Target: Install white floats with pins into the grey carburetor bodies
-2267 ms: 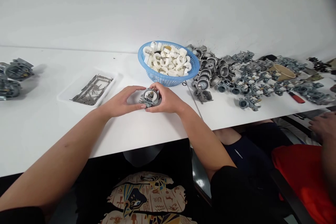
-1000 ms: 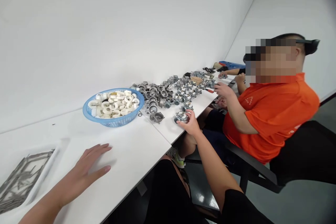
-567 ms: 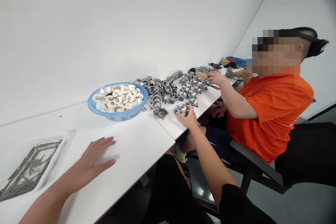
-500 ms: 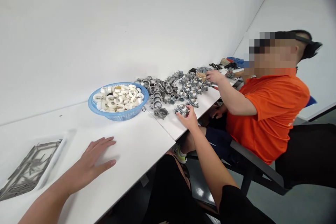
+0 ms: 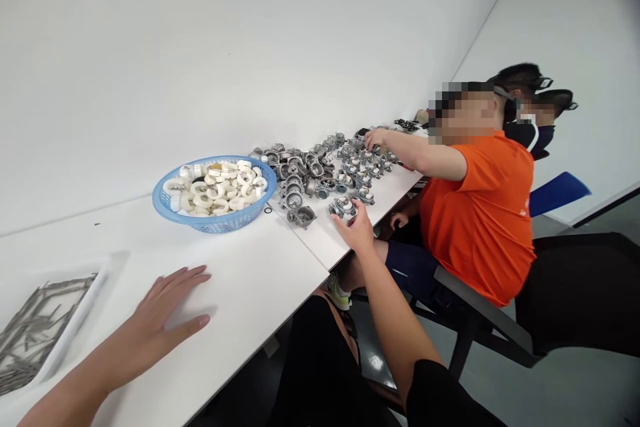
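Note:
My right hand (image 5: 360,231) has its thumb and fingers around a grey metal carburetor body with white plastic on top (image 5: 343,205), which rests on the white table near its front edge. More carburetor bodies (image 5: 363,177) of the same look stand in rows just beyond it. To its left lies a loose row of hollow metal bowls (image 5: 301,215). My left hand (image 5: 167,310) is spread, palm down, at the table surface with nothing in it. A blue basket (image 5: 220,221) of white ring-shaped parts (image 5: 240,181) stands beyond that hand.
At the left is a white tray (image 5: 83,320) of thin grey metal strips. One small black ring (image 5: 268,210) lies beside the basket. A co-worker in an orange shirt (image 5: 480,213) sits at my right, one hand (image 5: 376,139) over the far parts. Other people are behind.
The view has swung slightly right. The co-worker has leaned forward and reaches farther over the parts, and people behind have come into view. My hands keep much the same pose.

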{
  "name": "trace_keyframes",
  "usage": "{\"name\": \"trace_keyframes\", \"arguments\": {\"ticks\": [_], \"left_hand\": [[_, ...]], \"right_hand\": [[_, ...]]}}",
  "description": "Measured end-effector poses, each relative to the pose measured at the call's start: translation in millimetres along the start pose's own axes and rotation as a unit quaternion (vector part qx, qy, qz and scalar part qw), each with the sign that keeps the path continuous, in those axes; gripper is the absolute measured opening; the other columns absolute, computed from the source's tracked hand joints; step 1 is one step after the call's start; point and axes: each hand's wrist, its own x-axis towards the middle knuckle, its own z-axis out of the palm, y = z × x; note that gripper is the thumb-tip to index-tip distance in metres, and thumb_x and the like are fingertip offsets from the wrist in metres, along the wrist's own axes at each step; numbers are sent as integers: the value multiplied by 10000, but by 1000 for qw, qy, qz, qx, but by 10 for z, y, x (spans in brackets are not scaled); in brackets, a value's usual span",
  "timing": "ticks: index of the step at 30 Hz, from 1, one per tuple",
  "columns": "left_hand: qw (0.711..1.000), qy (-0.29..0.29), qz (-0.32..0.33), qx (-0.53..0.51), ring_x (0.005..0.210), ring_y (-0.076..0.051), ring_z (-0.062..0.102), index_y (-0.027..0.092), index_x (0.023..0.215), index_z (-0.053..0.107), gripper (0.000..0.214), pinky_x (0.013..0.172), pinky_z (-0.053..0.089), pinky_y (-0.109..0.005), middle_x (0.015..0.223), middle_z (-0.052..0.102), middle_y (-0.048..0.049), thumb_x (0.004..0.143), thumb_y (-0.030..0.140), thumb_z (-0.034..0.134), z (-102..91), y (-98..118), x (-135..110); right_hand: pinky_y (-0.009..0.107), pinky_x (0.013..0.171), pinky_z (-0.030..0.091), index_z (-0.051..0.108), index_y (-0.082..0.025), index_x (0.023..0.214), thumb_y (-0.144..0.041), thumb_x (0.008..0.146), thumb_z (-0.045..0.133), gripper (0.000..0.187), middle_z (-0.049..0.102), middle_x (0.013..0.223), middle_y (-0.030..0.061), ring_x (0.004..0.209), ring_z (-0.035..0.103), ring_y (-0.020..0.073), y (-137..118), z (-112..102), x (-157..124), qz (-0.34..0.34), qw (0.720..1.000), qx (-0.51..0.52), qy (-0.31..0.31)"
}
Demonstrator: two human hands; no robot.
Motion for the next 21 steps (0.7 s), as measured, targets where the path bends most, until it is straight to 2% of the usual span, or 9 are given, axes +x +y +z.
{"name": "trace_keyframes", "arguments": {"ticks": [5, 11, 15, 18, 21], "left_hand": [[1000, 5, 7, 7, 1511, -328, 255, 416, 1439, 473, 610, 1208, 278, -598, 1576, 404, 30, 899, 698, 445, 15, -14, 4], [998, 32, 50, 26, 1496, -324, 294, 385, 1451, 477, 604, 1198, 324, -555, 1557, 439, 1, 910, 652, 468, 124, -208, 45], [998, 27, 56, 28, 1495, -326, 299, 380, 1447, 486, 600, 1243, 190, -592, 1548, 453, 0, 914, 652, 455, 130, -212, 59], [999, 16, 46, 18, 1504, -311, 286, 397, 1438, 486, 596, 1255, 160, -585, 1565, 428, 25, 912, 673, 436, 110, -162, 46], [998, 18, 49, 17, 1507, -321, 278, 386, 1448, 476, 614, 1253, 153, -594, 1575, 413, 17, 906, 672, 451, 126, -221, 59]], "right_hand": [[334, 713, 457, 460, -195, 1399, -639, 752, 678, 815, 657, 947, 61, 703, 585, 207, 62, 50, 25, 10, 999, 13, 32], [317, 693, 460, 436, -195, 1440, -589, 762, 682, 821, 667, 947, 70, 783, 612, 238, 88, 61, 8, 1, 999, 17, 35], [314, 710, 474, 447, -200, 1432, -579, 752, 684, 814, 669, 1127, 104, 822, 622, 230, 90, 72, -4, 6, 999, 25, 47], [325, 750, 486, 440, -219, 1428, -583, 722, 716, 841, 607, 1313, 120, 782, 612, 195, 99, 91, -19, 11, 997, 45, 62], [327, 774, 490, 445, -205, 1410, -584, 717, 723, 837, 575, 1351, 133, 778, 596, 182, 98, 98, -53, -3, 994, 56, 88]]}}
